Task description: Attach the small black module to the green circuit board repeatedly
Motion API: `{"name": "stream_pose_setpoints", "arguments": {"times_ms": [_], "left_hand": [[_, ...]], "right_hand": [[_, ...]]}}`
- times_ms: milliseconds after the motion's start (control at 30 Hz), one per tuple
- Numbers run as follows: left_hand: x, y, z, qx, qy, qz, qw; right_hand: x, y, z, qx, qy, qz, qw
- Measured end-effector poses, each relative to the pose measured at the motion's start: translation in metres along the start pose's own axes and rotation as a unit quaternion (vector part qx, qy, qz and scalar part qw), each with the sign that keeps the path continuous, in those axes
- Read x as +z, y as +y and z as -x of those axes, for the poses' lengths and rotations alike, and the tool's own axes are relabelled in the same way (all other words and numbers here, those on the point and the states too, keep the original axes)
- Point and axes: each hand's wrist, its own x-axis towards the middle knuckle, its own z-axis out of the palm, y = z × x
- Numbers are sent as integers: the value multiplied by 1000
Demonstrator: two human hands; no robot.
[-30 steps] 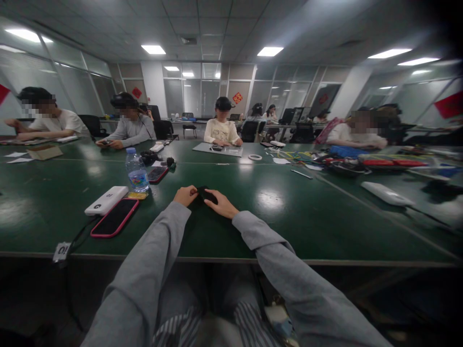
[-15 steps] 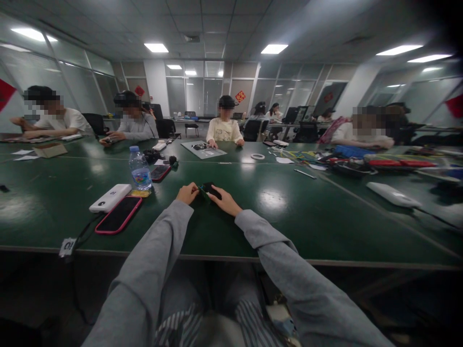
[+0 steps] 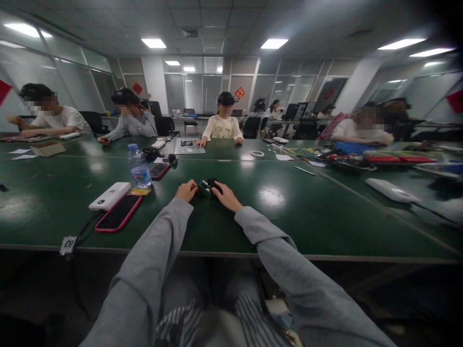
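Note:
Over the green table (image 3: 231, 231), a small green circuit board (image 3: 206, 191) with pale parts on it is held between both hands. My left hand (image 3: 187, 191) pinches the board's left edge, its fingers closed. My right hand (image 3: 227, 195) is closed around a black block-like piece (image 3: 216, 185) at the board's right side. Whether the board and the black piece are joined, I cannot tell. The fingertips partly hide both.
To the left are a pink-cased phone (image 3: 119, 213), a white power bank (image 3: 110, 196) and a water bottle (image 3: 139, 166). A pen-like stick (image 3: 305, 170), a tape roll (image 3: 257, 153) and a white device (image 3: 390, 190) lie right. Several people sit around the table.
The circuit board has turned, so its face with the pale parts shows more. Both hands keep their places. Across the table, a person has shifted a grey tray leftward.

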Motion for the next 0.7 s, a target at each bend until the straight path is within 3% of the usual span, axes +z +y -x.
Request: {"name": "stream_pose_setpoints", "arguments": {"times_ms": [333, 467, 567, 700], "left_hand": [[-6, -5, 3, -61, 14, -19, 998], [-8, -6, 4, -84, 25, -14, 996], [-7, -7, 5, -82, 40, -4, 996], [-1, -8, 2, -61, 60, 25, 996]], "right_hand": [[-7, 6, 0, 75, 95, 66, 990], [-9, 7, 1, 67, 105, 83, 989], [-9, 11, 0, 48, 109, 90, 989], [-16, 22, -5, 86, 122, 72, 986]]}}
